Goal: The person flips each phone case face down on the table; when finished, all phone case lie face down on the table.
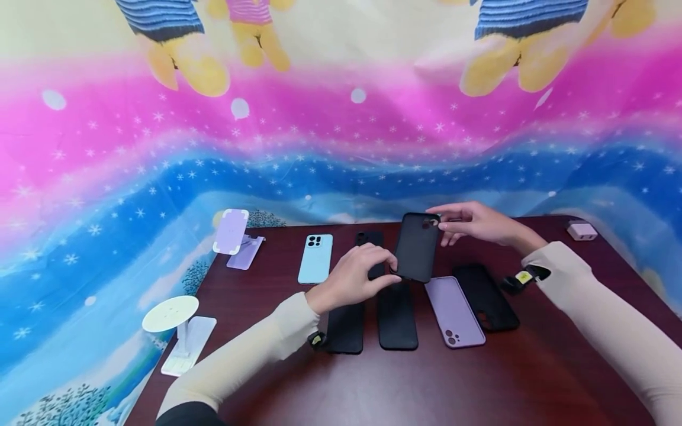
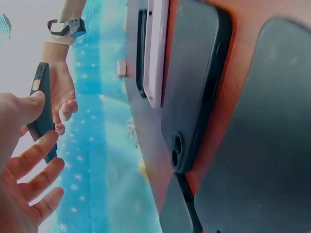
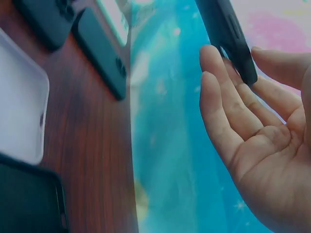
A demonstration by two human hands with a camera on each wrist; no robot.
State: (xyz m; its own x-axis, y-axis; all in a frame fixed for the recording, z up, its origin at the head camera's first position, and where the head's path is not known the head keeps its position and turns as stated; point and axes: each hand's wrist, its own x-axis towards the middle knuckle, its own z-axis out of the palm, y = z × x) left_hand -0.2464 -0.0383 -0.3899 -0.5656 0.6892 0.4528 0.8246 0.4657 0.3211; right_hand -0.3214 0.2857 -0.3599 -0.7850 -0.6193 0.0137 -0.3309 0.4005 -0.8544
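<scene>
A black phone case (image 1: 418, 248) is held up above the table, its inner side and camera cutout showing in the head view. My left hand (image 1: 354, 272) pinches its lower left corner. At the upper right corner, my right hand (image 1: 474, 223) grips the edge between thumb and fingers; the right wrist view shows the case (image 3: 228, 39) edge-on there. Beneath it lie two black phone-shaped pieces (image 1: 398, 319), side by side. A lilac phone case (image 1: 458, 313) and another black case (image 1: 487, 299) lie to the right. Behind my left hand is a black phone (image 1: 370, 238), partly hidden.
A light blue phone (image 1: 315, 260) lies at the back left. Two stands, one lilac (image 1: 231, 231) and one white (image 1: 170, 313), are at the left edge. A white charger block (image 1: 582, 231) sits at the far right. A printed curtain (image 1: 341, 148) hangs behind the table.
</scene>
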